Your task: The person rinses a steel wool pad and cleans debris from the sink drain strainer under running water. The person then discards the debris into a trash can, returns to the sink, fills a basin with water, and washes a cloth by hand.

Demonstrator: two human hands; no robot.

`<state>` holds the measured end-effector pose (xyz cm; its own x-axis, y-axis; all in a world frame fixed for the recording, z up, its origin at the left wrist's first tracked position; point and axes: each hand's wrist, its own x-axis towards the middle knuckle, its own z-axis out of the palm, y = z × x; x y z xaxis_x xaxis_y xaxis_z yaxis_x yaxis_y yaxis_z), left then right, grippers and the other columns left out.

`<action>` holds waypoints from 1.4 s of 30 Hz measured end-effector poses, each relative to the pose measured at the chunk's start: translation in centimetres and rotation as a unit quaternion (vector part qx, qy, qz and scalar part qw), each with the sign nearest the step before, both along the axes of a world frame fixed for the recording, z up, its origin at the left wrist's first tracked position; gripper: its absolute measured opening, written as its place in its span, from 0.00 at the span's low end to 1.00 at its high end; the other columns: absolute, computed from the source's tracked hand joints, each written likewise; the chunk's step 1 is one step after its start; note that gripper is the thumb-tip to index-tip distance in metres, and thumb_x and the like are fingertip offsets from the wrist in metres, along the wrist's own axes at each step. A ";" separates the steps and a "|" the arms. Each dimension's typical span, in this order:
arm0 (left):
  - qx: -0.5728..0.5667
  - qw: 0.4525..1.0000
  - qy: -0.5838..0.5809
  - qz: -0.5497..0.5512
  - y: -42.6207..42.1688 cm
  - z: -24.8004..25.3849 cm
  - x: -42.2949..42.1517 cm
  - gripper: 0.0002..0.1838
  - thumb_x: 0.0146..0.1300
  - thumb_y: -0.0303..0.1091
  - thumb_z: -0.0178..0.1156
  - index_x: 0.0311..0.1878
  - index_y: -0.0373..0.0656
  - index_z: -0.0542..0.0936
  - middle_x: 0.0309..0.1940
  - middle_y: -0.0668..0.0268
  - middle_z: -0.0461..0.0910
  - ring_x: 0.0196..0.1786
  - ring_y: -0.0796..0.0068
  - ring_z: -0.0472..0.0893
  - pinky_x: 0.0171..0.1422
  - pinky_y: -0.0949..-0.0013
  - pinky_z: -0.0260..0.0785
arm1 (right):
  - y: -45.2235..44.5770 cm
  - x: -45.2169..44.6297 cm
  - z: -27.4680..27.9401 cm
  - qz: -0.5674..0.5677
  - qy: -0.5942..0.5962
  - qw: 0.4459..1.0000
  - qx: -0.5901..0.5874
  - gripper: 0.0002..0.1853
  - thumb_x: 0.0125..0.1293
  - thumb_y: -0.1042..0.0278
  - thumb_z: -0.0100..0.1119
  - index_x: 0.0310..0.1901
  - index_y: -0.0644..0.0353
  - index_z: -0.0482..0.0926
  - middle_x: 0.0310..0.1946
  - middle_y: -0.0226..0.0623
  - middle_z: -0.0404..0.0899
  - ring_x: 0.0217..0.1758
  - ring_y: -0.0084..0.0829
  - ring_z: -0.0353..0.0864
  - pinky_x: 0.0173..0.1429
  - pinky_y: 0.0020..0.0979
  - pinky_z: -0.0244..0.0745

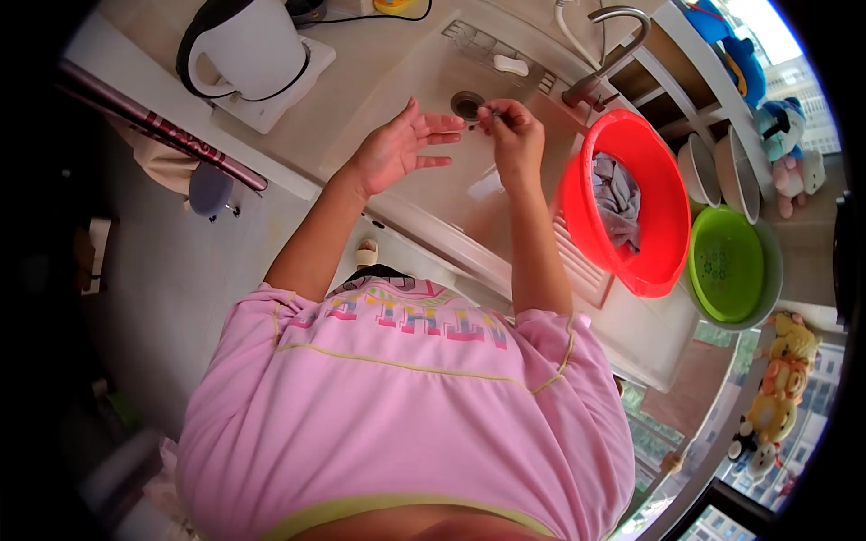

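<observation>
My left hand [404, 151] is held over the white sink [397, 194], palm turned up and fingers spread, with nothing in it. Close beside it, my right hand [516, 144] has thumb and fingertips pinched together near the drain [466, 105]. Something small and dark shows at those fingertips, too small to name. To the right of my right forearm, a red plastic basin [663, 194] sits tilted on the ribbed washboard part of the sink. A wet-looking grey cloth [617, 200] lies bunched inside it.
A curved metal faucet [622, 54] rises behind the sink. White soap [511, 65] rests on the rack at the back edge. A white electric kettle [248, 50] stands at left. Green basin [724, 264], bowls [699, 171] and plush toys [783, 379] are at right.
</observation>
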<state>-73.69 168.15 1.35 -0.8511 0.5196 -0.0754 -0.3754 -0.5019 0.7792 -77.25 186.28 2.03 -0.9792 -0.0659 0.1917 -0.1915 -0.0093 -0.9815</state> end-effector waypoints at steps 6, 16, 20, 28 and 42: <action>-0.033 0.997 -0.006 0.062 1.3 0.3 2.0 0.33 0.63 0.59 0.34 0.56 0.40 0.67 0.54 0.64 0.67 0.57 0.71 0.65 0.58 0.62 0.61 | -0.2 2.0 0.7 0.016 0.134 0.982 0.134 0.03 0.52 0.80 0.57 0.29 0.65 0.77 0.25 0.35 0.76 0.26 0.26 0.75 0.31 0.24 0.69; 0.062 0.993 -0.047 0.086 0.7 1.7 3.6 0.31 0.64 0.57 0.34 0.58 0.41 0.65 0.55 0.60 0.66 0.57 0.67 0.66 0.57 0.62 0.62 | 0.8 0.3 -0.2 0.021 0.021 0.999 -0.040 0.03 0.56 0.75 0.56 0.30 0.66 0.75 0.21 0.29 0.74 0.25 0.18 0.70 0.31 0.21 0.66; 0.304 0.941 -0.116 0.092 -2.7 0.4 4.2 0.20 0.65 0.50 0.41 0.37 0.42 0.72 0.34 0.67 0.71 0.40 0.72 0.71 0.49 0.70 0.66 | 2.4 -1.5 -2.1 0.026 -0.049 0.993 -0.106 0.04 0.55 0.76 0.58 0.30 0.66 0.77 0.21 0.30 0.74 0.24 0.18 0.70 0.30 0.19 0.64; 0.344 0.928 -0.065 0.129 -9.6 2.1 9.7 0.21 0.66 0.41 0.42 0.15 0.49 0.56 0.13 0.76 0.52 0.19 0.83 0.55 0.25 0.78 0.49 | 2.1 -0.6 -7.0 0.024 -0.059 0.994 0.086 0.04 0.53 0.75 0.59 0.29 0.67 0.78 0.20 0.31 0.75 0.22 0.18 0.71 0.28 0.19 0.66; 0.258 0.901 0.023 0.349 -31.8 0.9 33.3 0.22 0.66 0.42 0.41 0.15 0.50 0.57 0.13 0.77 0.53 0.19 0.85 0.56 0.24 0.81 0.51 | -24.9 9.4 -3.9 0.192 -0.065 0.976 0.076 0.06 0.53 0.77 0.59 0.33 0.67 0.77 0.23 0.32 0.76 0.26 0.20 0.74 0.30 0.20 0.69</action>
<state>-40.40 136.32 2.29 -0.9802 -0.1867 0.0660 0.1977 -0.9031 0.3812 -67.81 161.42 -1.86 -0.8924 -0.4503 0.0275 -0.0769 0.0917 -0.9928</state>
